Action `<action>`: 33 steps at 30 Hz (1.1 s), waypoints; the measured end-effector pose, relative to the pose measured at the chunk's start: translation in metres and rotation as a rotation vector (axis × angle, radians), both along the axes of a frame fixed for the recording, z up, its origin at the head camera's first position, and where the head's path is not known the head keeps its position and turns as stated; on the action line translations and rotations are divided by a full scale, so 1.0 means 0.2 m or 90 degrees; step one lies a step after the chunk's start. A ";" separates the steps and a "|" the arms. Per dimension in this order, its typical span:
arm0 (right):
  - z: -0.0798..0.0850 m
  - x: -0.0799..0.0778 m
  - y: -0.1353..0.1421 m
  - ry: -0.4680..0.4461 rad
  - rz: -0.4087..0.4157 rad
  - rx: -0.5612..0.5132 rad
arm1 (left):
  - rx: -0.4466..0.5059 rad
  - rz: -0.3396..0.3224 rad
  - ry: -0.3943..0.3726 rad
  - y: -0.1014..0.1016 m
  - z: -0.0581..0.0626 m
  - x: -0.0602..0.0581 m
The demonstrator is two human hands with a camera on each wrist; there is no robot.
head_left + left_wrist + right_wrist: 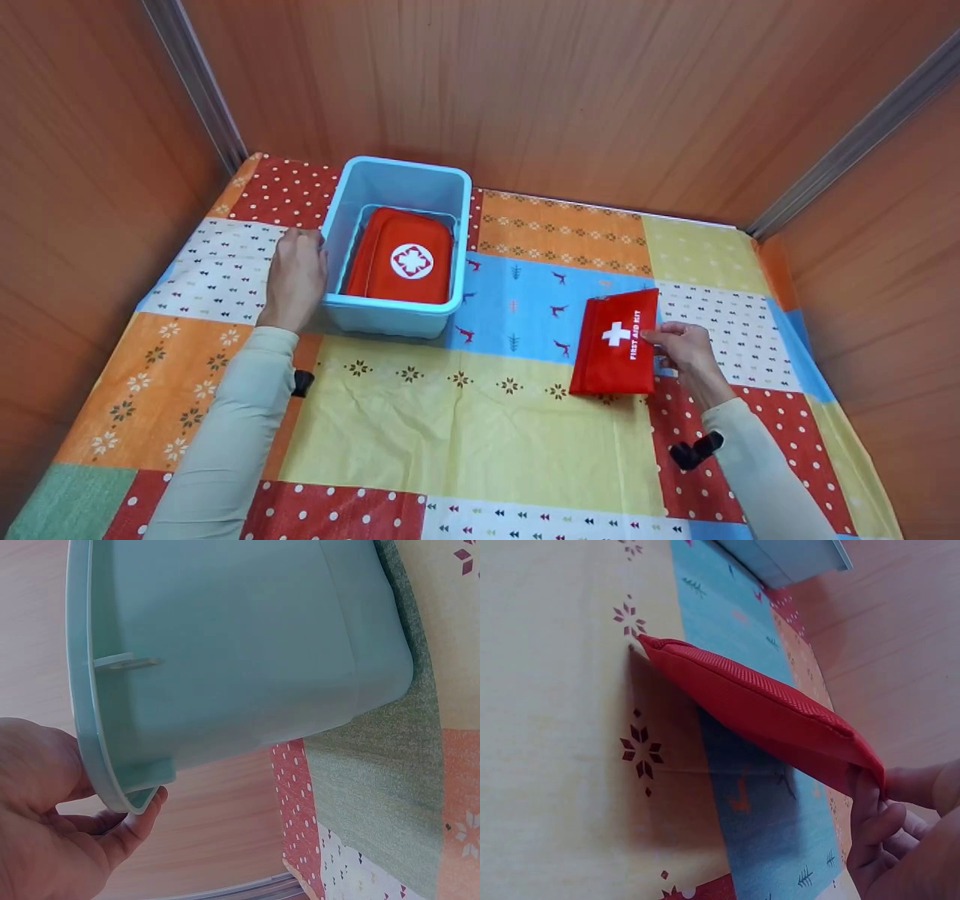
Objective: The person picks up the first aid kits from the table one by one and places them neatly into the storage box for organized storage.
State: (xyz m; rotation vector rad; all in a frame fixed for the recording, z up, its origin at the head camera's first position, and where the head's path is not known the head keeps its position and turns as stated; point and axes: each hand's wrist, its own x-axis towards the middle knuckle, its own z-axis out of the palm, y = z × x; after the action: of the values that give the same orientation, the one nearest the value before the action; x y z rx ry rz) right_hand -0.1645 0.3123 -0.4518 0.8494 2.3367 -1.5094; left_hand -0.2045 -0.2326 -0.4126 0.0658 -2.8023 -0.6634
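My left hand (295, 277) grips the left rim of a light blue plastic bin (397, 319), its fingers curled under the lip in the left wrist view. Inside the bin lies a red zipped first aid case (375, 262) with a round white cross emblem. Off to the right, my right hand (686, 349) pinches the right edge of a flat red first aid pouch (600, 360) marked with a white cross and lettering. The pouch is tilted, its right side lifted off the cloth, as the right wrist view (757, 705) shows by the shadow beneath it.
A patchwork-patterned tablecloth (465, 435) covers the table. Wood-grain panels (525, 90) with metal corner strips stand at the back and both sides. The bin is close to the back panel, left of the middle.
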 end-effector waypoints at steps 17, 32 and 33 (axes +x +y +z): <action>0.06 -0.04 -0.05 0.046 -0.010 -0.011 | 0.003 0.005 0.002 0.00 -0.01 0.00; 0.13 -0.08 -0.08 0.064 -0.006 -0.011 | 0.018 -0.003 -0.012 0.00 0.00 0.00; 0.13 -0.08 -0.08 0.064 -0.006 -0.010 | 0.017 -0.002 -0.016 0.00 0.00 0.00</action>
State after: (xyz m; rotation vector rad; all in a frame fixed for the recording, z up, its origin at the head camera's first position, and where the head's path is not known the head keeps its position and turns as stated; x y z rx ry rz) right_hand -0.1812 0.2956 -0.4250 0.8001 2.3911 -1.6066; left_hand -0.2043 -0.2332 -0.4126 0.0743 -2.8180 -0.7058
